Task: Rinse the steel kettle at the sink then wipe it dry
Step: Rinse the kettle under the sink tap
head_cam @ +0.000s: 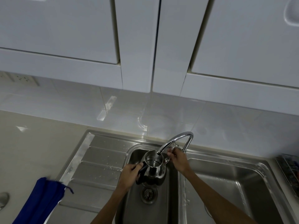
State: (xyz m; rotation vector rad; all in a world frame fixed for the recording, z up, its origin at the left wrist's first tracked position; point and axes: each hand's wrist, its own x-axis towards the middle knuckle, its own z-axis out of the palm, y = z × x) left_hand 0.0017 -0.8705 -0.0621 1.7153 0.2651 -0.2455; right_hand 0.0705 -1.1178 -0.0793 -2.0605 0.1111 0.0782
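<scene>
The steel kettle (154, 167) hangs upright over the left sink basin (134, 156), its open mouth right under the chrome tap spout (171, 143). My left hand (129, 174) grips the kettle's black handle from the left. My right hand (177, 156) is closed on the tap lever behind the kettle. Some water shows inside the kettle; I cannot tell whether water is running. A blue cloth (40, 202) lies on the counter at the lower left, partly over the drainboard edge.
The ribbed drainboard (100, 160) lies left of the basin, the drain (148, 194) below the kettle. A second basin (226, 183) sits to the right, with a dish rack (289, 168) at the far right edge. White wall cabinets (145, 46) hang overhead.
</scene>
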